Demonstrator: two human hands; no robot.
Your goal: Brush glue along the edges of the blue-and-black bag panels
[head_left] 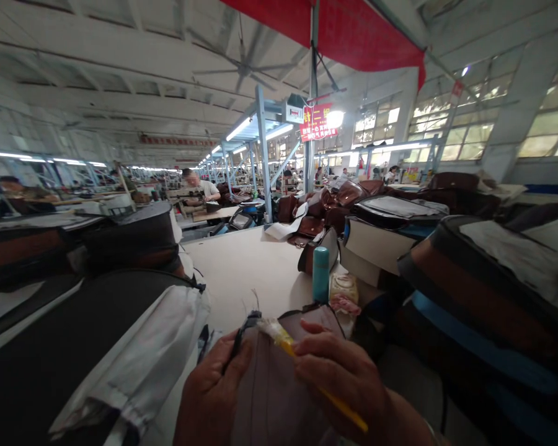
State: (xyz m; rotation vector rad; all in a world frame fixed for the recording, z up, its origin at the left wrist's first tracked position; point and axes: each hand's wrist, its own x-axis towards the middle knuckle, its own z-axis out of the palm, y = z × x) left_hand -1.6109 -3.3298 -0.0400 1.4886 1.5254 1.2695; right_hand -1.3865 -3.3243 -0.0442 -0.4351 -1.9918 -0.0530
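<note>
My right hand is closed on a yellow-handled brush. Its pale, clumped bristles point up and left, against or just over the edge of a greyish fabric piece. My left hand pinches the dark left edge of that piece between thumb and fingers. Loose threads stick up from the dark corner near the bristle end. Part of the piece's lower area lies hidden behind my right hand.
A teal bottle stands on the white table, beside a small yellowish container. Dark bag pieces are stacked at left, more at right. Brown bags are heaped behind. A co-worker sits further back.
</note>
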